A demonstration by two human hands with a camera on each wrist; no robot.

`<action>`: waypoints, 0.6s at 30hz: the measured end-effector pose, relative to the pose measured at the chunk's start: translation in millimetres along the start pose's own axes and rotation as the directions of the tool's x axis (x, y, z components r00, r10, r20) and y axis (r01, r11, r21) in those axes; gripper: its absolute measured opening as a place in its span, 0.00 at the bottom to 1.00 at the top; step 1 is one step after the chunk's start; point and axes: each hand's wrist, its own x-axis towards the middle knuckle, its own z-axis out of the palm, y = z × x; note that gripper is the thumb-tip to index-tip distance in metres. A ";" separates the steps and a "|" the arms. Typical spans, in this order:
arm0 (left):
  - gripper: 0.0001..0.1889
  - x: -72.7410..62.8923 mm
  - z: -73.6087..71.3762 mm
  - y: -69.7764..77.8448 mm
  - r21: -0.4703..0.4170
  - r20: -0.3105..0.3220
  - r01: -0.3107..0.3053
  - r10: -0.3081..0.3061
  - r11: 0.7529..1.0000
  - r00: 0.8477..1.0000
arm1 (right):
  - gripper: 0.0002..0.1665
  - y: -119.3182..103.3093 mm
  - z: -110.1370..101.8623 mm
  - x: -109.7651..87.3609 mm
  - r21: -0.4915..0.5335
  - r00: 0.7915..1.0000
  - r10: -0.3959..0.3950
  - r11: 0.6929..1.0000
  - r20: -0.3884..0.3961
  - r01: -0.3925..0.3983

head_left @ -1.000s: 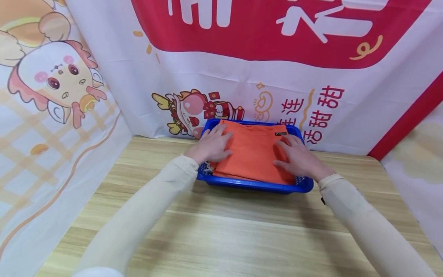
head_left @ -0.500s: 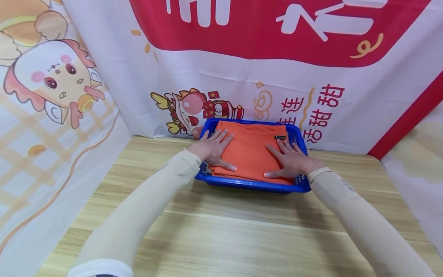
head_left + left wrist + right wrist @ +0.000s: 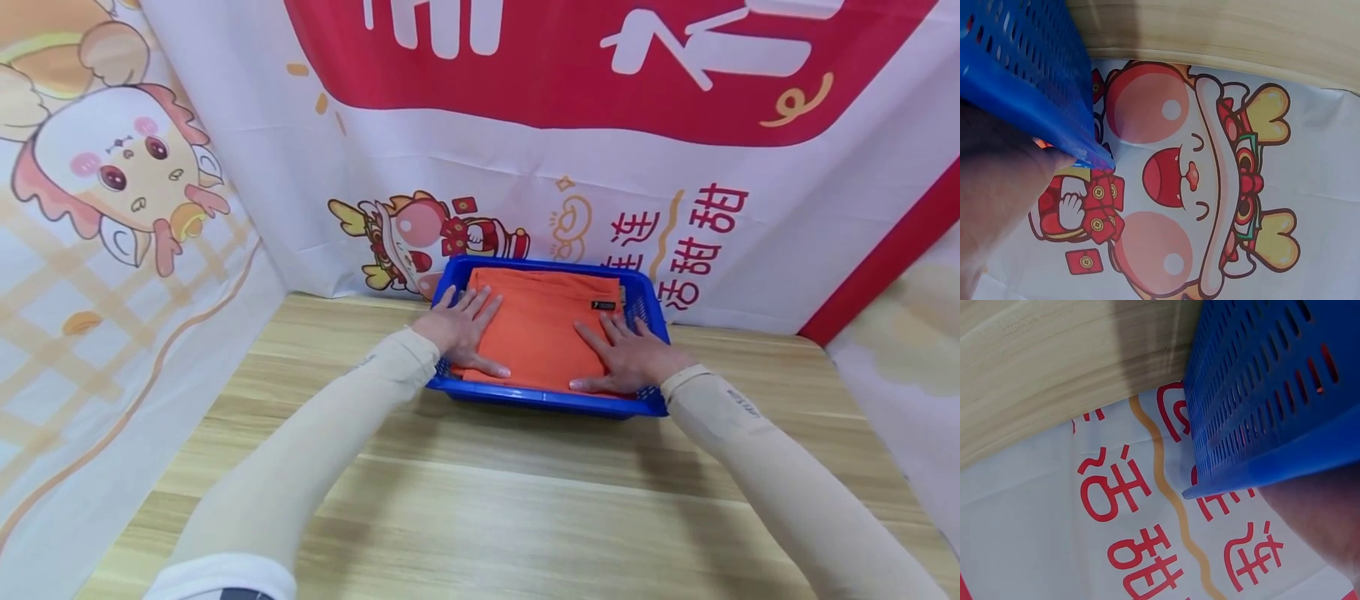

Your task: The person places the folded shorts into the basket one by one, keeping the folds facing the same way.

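A folded orange garment [image 3: 540, 333] with a small black label near its far right corner lies inside a blue plastic basket [image 3: 547, 398]. My left hand [image 3: 467, 332] rests on the garment's left side, fingers spread. On the right side, my right hand [image 3: 626, 354] lies with straight, spread fingers on the cloth. Each wrist view mostly shows the perforated outer wall of the basket, left [image 3: 1029, 69] and right [image 3: 1254, 394], with part of a hand at the rim; the fingers are hidden there.
The basket stands on a wood-grain table [image 3: 480, 500], near its back edge. Behind it hangs a white printed cloth [image 3: 315, 192] with red lettering and a cartoon figure. Printed cloths also close off the left [image 3: 112, 333] and right [image 3: 900, 375] sides.
Both hands have gone from hovering with bent fingers to lying spread on the garment. The garment sits slightly lower in the basket, its label shifted a little towards me.
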 end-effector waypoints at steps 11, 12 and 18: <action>0.68 -5.3 -2.1 6.5 0.048 -0.041 -0.027 0.029 0.998 0.999 | 0.67 1.6 6.4 1.7 -0.039 1.000 -0.003 0.999 -0.001 0.003; 0.68 -5.6 -1.7 6.8 0.050 -0.042 -0.027 0.030 0.998 0.999 | 0.67 1.6 6.9 1.8 -0.040 1.000 -0.003 0.999 -0.002 0.003; 0.67 -5.4 -0.3 9.0 0.055 -0.041 -0.018 0.020 0.998 0.999 | 0.67 1.9 9.4 3.0 -0.049 1.000 -0.003 0.999 -0.014 0.002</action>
